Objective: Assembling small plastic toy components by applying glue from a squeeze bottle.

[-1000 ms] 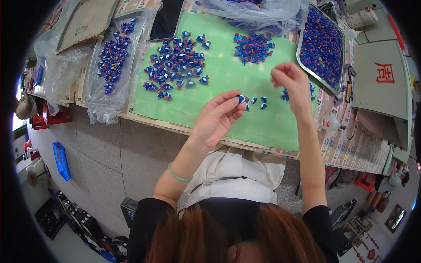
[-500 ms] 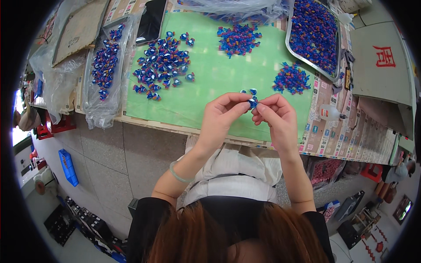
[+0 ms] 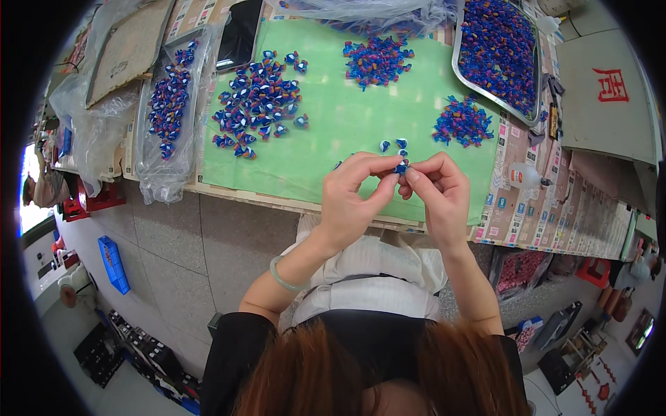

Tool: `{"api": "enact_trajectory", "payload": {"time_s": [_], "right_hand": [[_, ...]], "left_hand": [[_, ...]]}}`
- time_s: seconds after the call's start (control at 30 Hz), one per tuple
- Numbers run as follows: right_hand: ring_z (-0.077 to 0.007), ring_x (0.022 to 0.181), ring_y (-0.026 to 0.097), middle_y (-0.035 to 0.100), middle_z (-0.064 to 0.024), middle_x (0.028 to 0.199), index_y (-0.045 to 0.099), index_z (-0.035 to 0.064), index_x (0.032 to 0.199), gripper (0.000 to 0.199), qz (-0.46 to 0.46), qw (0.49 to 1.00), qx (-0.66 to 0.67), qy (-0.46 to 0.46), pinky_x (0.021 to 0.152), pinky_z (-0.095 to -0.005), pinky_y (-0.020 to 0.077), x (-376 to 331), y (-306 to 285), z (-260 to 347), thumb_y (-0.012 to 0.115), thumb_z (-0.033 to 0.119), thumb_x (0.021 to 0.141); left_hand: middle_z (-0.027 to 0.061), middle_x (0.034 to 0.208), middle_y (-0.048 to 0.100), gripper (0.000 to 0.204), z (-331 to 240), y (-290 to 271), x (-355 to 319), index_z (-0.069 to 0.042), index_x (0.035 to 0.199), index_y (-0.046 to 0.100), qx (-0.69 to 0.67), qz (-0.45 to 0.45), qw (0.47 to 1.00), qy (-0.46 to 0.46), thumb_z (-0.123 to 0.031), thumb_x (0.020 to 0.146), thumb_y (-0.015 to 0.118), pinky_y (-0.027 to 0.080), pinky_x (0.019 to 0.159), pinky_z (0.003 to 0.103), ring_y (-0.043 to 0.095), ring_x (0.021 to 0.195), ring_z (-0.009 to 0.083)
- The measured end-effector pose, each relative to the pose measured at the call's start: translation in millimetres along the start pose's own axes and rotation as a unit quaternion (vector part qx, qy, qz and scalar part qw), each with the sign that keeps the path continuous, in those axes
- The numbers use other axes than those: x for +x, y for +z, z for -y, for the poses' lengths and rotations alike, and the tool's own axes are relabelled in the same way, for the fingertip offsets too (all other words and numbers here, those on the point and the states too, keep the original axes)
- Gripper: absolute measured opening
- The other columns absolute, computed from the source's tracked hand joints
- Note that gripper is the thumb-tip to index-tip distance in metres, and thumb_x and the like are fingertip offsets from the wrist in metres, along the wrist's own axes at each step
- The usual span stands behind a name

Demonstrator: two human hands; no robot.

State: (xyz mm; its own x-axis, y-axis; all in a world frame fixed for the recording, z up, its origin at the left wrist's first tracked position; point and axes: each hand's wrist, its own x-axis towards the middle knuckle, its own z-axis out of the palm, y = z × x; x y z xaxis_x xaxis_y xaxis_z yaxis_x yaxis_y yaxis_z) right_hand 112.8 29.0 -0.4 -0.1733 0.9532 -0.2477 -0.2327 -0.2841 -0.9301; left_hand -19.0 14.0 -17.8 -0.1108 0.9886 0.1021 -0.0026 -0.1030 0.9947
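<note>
Working left to right from my remote view, I find a plastic-covered tray (image 3: pixel 195 111) of small blue pieces, then a phone (image 3: pixel 240 35) above a big loose cluster (image 3: pixel 260 97) on the green sheet (image 3: pixel 333 118) over the desk.

Near the sheet's front edge, the left hand (image 3: pixel 355 195) has its thumb and forefinger pinched on a blue-and-white piece (image 3: pixel 401 168); the right hand (image 3: pixel 445 197) pinches the same piece from its right side. I judge the step in hand to be fitting or adjusting this piece, and the next move to call for a light, steady pinch with both hands.

Farther right are a small pile (image 3: pixel 463 121), a metal tray (image 3: pixel 456 59) and a bottle (image 3: pixel 525 176).

Fingertips cover most of the held piece, so I cannot tell whether it is 1 part or 2. At least 2 loose pieces (image 3: pixel 385 145) sit just beyond; the hands may hide more. The plastic bag (image 3: pixel 374 10) is cut off at the top.
</note>
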Motion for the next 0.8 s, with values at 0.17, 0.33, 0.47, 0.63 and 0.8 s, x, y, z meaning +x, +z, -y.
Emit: {"api": "enact_trajectory", "payload": {"time_s": [0.17, 0.33, 0.47, 0.63, 0.8], "right_hand": [[-0.0106, 0.06, 0.054, 0.057, -0.0085, 0.07, 0.048, -0.0007, 0.078, 0.003, 0.003, 1.0, 0.0, -0.007, 0.056, -0.0213, 0.044, -2.5, 1.9, -0.1, 0.051, -0.001, 0.078], [-0.0116, 0.065, 0.054, 0.057, -0.0092, 0.074, 0.049, -0.0016, 0.079, 0.005, -0.013, 0.999, -0.03, -0.033, 0.06, -0.0218, 0.0445, -9.4, 5.7, 3.2, 0.053, -0.002, 0.077], [-0.0151, 0.068, 0.054, 0.056, -0.0104, 0.075, 0.049, -0.002, 0.082, 0.012, -0.02, 0.929, -0.258, -0.263, 0.061, -0.0236, 0.0442, -10.5, 6.2, -1.8, 0.055, -0.007, 0.073], [-0.0238, 0.062, 0.056, 0.057, -0.0114, 0.071, 0.052, -0.0001, 0.078, 0.02, -0.032, 0.851, -0.313, -0.422, 0.054, -0.0275, 0.0452, -9.0, 8.5, 1.2, 0.061, -0.01, 0.063], [-0.0226, 0.062, 0.057, 0.057, -0.0114, 0.071, 0.052, -0.0004, 0.078, 0.02, -0.04, 0.851, -0.306, -0.426, 0.054, -0.0278, 0.0453, -9.4, 9.6, 4.1, 0.061, -0.01, 0.063]], "left_hand": [[0.0066, 0.077, 0.058, 0.02, 0.0, -1.6, -0.6, -0.002, 0.086, 0.06, -0.001, -0.003, 1.0, 0.02, 0.004, 0.067, 0.058, 0.044, 0.062, 0.024, 0.056, 0.069, 0.0144], [0.0074, 0.087, 0.058, 0.02, -0.7, -1.0, -3.1, -0.001, 0.089, 0.058, -0.065, 0.024, 0.998, 0.002, 0.006, 0.071, 0.054, 0.043, 0.067, 0.023, 0.055, 0.076, 0.013], [0.0081, 0.094, 0.056, 0.019, -8.2, 0.1, -2.7, 0.001, 0.092, 0.056, -0.265, 0.032, 0.955, -0.126, 0.007, 0.075, 0.051, 0.043, 0.074, 0.023, 0.054, 0.083, 0.0126], [0.0146, 0.096, 0.054, 0.019, -6.8, -2.4, 0.6, 0.003, 0.09, 0.054, -0.289, 0.065, 0.952, -0.072, 0.011, 0.074, 0.048, 0.043, 0.08, 0.028, 0.054, 0.09, 0.0195], [0.0149, 0.097, 0.054, 0.019, -9.3, -1.9, 0.9, 0.002, 0.09, 0.054, -0.294, 0.069, 0.949, -0.087, 0.01, 0.074, 0.048, 0.043, 0.08, 0.028, 0.054, 0.09, 0.0192]]}}
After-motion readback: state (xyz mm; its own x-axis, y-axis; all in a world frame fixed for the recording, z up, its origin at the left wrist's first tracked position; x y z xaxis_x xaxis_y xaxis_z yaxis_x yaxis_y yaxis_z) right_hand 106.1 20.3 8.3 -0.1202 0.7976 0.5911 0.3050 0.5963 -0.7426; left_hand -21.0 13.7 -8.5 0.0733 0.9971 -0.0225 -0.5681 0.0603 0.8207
